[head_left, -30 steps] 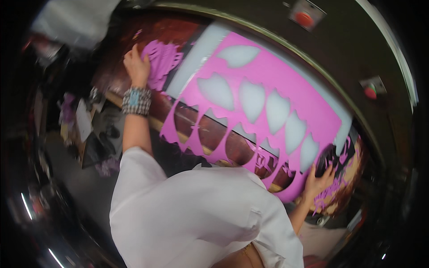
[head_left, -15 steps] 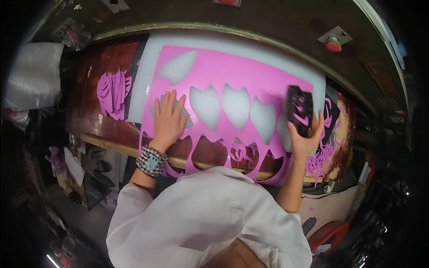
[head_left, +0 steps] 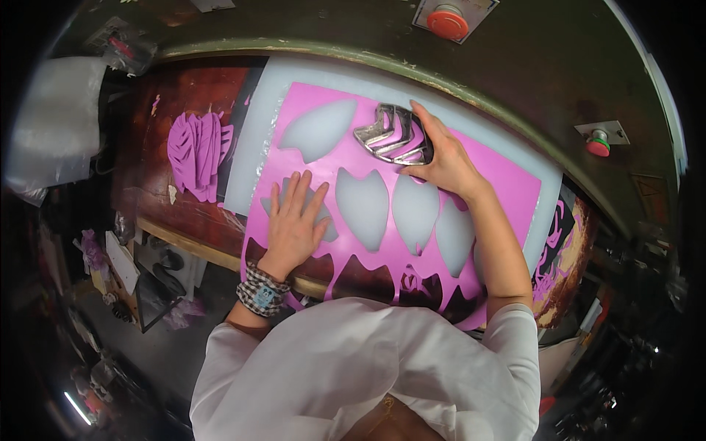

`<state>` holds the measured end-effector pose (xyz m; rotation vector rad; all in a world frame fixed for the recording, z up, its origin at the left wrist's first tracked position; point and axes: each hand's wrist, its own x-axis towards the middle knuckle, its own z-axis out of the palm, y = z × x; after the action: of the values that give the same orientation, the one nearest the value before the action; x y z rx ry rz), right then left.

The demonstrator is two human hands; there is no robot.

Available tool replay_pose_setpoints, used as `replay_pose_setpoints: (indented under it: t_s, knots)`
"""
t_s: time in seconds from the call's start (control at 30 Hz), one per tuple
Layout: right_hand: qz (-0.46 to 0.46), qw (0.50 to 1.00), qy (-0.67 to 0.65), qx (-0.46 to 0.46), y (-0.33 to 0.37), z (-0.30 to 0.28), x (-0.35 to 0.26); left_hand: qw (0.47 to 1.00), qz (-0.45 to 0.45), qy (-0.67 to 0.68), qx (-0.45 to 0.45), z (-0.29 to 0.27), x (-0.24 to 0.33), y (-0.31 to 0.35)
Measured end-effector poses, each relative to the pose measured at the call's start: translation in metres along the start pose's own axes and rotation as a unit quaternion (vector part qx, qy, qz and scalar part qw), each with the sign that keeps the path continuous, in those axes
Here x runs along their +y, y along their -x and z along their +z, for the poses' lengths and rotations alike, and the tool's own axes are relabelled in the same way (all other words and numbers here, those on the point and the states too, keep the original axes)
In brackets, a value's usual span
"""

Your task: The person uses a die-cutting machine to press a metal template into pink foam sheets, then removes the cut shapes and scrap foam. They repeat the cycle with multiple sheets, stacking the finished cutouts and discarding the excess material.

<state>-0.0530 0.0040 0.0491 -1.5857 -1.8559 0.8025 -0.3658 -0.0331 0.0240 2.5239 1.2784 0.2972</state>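
Note:
A pink sheet [head_left: 507, 198] with several leaf-shaped holes lies on a whitish board [head_left: 254, 125], its cut-out near edge hanging toward my body. My left hand [head_left: 293, 224] rests flat on the sheet, fingers spread over one of the holes. Gripped by its right end in my right hand [head_left: 445, 158] is a metal cutting die [head_left: 396, 136], leaf-shaped with slanted inner blades. It is at the sheet's upper middle, right of the top-left hole. Whether the die fully touches the sheet I cannot tell.
A stack of pink cut pieces [head_left: 197, 154] sits on the reddish-brown table [head_left: 140, 169] at left. Pink scraps [head_left: 548, 275] lie at the right end. Beyond the board runs a dark green machine beam [head_left: 331, 33] with red buttons [head_left: 447, 23]. A clear plastic bag [head_left: 59, 121] hangs far left.
My right hand has carried the cutting die from the sheet's right side leftward and away from me to its upper middle. My left hand stays on the sheet. The whole view has shifted slightly.

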Motion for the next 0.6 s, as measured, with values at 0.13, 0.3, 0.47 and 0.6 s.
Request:
replay_pose_setpoints:
  t_s: [0.13,0.3,0.47,0.6]
  knots:
    - [0.062,0.975,-0.057,0.208,0.067,-0.007,0.014,0.999,0.031,0.043,0.013,-0.002,-0.015,0.011]
    - [0.152,0.784,0.061,0.599,0.153,-0.073,0.006,0.977,-0.109,0.062,0.172,-0.007,-0.041,0.064]
    - [0.169,0.777,0.235,0.56,0.164,-0.109,0.002,0.957,-0.207,-0.048,0.196,0.007,-0.052,0.094]
    - [0.13,0.732,0.235,0.626,0.191,-0.076,0.003,0.962,-0.205,0.021,0.177,0.019,-0.056,0.094]
